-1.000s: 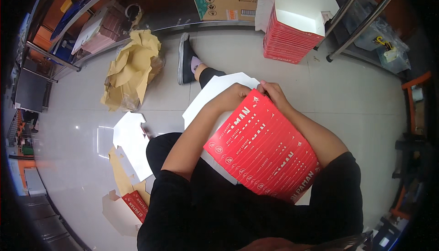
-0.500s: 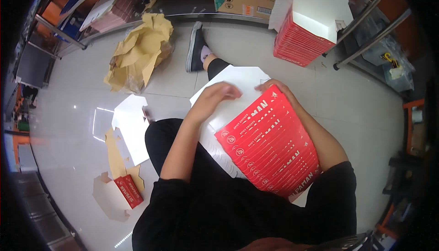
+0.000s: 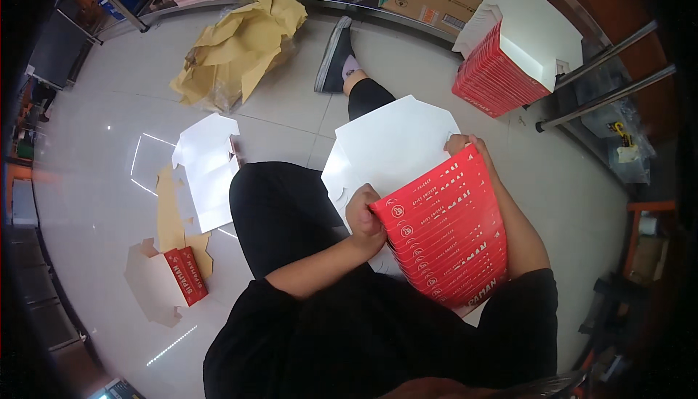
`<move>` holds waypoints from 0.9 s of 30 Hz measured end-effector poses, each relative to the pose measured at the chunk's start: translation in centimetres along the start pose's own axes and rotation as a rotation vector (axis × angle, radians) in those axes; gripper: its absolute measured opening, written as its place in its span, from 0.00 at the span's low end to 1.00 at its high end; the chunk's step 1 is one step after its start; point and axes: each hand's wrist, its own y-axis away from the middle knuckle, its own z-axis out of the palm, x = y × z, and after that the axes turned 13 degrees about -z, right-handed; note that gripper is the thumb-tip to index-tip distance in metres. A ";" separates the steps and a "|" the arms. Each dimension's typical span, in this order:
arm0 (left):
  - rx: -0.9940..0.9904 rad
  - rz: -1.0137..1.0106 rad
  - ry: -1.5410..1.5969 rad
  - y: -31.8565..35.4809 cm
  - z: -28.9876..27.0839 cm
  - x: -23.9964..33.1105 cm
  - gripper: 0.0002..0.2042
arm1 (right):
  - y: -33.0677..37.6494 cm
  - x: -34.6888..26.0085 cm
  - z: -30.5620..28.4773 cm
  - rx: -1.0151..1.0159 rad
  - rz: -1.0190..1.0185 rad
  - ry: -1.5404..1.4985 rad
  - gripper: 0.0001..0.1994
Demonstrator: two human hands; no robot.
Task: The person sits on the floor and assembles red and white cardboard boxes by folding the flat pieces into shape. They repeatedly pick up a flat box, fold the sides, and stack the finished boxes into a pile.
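Left hand (image 3: 363,218) pinches near corner of red flat carton stack (image 3: 447,232); right hand (image 3: 465,144) grips its far edge; white blank (image 3: 392,144) beneath; crumpled brown paper (image 3: 236,42) on floor.

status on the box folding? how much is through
Done: a nested stack of folded red-and-white boxes by the far rail. In hand: the left hand and right hand grip a thick bundle of flat red blanks on the lap. Left: that bundle, plus loose flat blanks on the floor.
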 end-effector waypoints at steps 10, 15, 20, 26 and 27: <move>-0.435 -0.083 0.109 -1.4 -3.5 1.2 0.15 | -0.3 -3.7 0.8 -0.215 -0.137 0.401 0.18; -0.548 -0.049 -0.139 -1.8 -4.1 1.4 0.17 | -0.3 -5.0 1.5 -0.274 -0.063 0.418 0.16; 0.008 0.032 -0.636 -7.2 -10.4 4.5 0.17 | -2.2 -10.8 8.4 -0.412 -0.079 1.243 0.08; 0.373 -0.999 -1.273 -11.9 -28.1 -4.3 0.27 | -6.8 -11.2 20.7 -0.506 -0.420 1.265 0.11; 0.318 -1.027 -1.291 -11.6 -29.9 -6.6 0.27 | -7.3 -10.5 22.3 -0.555 -0.473 1.193 0.12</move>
